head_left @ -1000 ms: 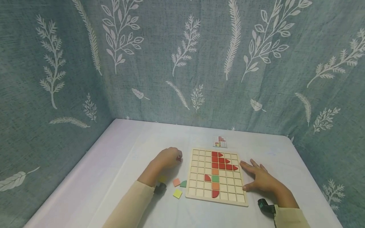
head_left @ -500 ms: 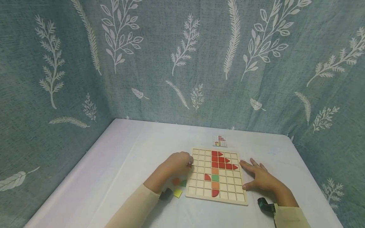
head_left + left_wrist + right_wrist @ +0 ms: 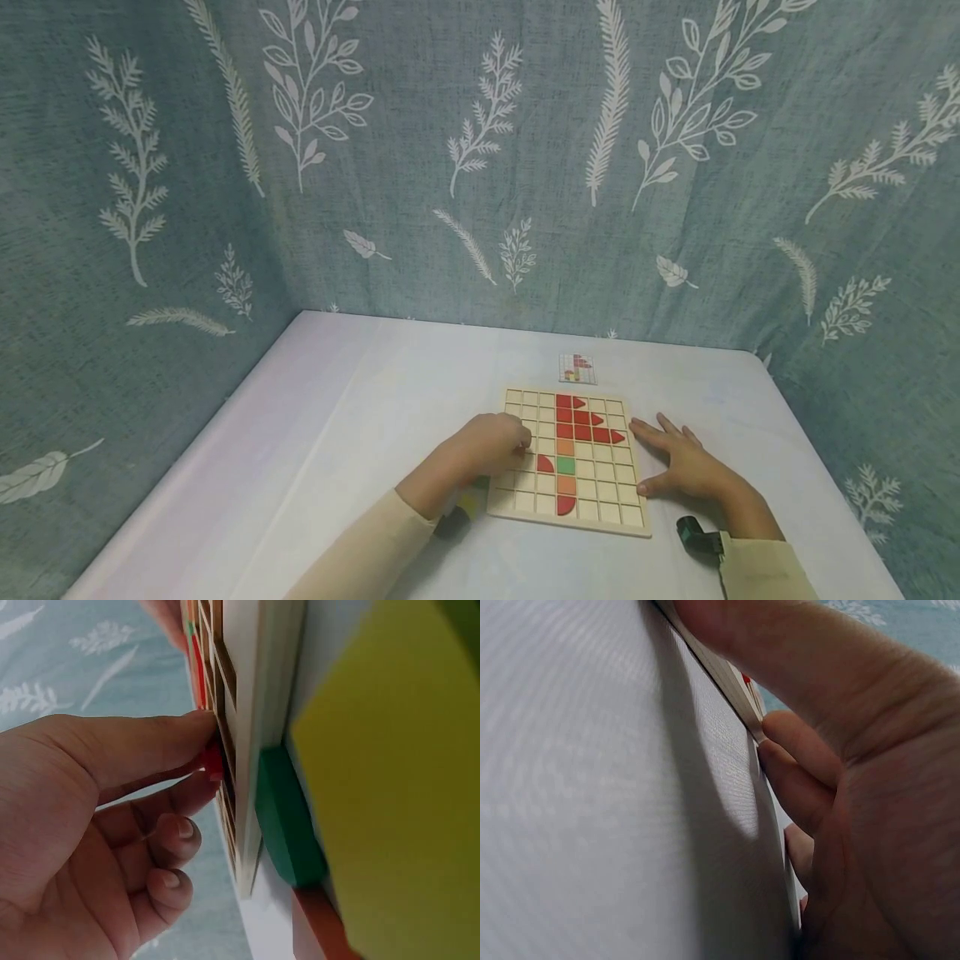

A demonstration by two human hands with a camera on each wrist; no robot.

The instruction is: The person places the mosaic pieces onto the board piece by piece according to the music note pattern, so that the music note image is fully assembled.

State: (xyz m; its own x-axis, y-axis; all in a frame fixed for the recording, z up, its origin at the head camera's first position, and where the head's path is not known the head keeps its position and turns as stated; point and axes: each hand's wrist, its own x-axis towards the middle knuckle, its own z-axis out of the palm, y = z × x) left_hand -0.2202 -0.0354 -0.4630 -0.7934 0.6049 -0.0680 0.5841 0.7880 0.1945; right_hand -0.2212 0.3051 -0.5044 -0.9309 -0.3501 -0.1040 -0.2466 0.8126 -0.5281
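Observation:
A wooden grid board (image 3: pixel 600 523) lies on the table, with red, orange and green tiles set in some of its squares. Over the board's left columns, my left hand (image 3: pixel 487 446) pinches a small red tile (image 3: pixel 214 760) between thumb and index finger; the tile's full shape is hidden. Its other fingers are curled loosely below. At the board's right edge, my right hand (image 3: pixel 684 468) lies with spread fingers, its thumb and index finger touching the frame. A red quarter-round tile (image 3: pixel 545 463) sits just right of the left hand, beside a green square tile (image 3: pixel 566 466).
Behind the board lies a small card (image 3: pixel 577 369) printed with a coloured grid pattern. By the board's left side are loose tiles: green (image 3: pixel 289 821), orange (image 3: pixel 322 922) and yellow (image 3: pixel 397 772), partly covered by the left arm in the head view. Patterned curtains (image 3: pixel 420 167) surround the table.
My left hand has moved right, from the table left of the board to above its left columns, carrying the red tile. The right hand has stayed at the board's edge.

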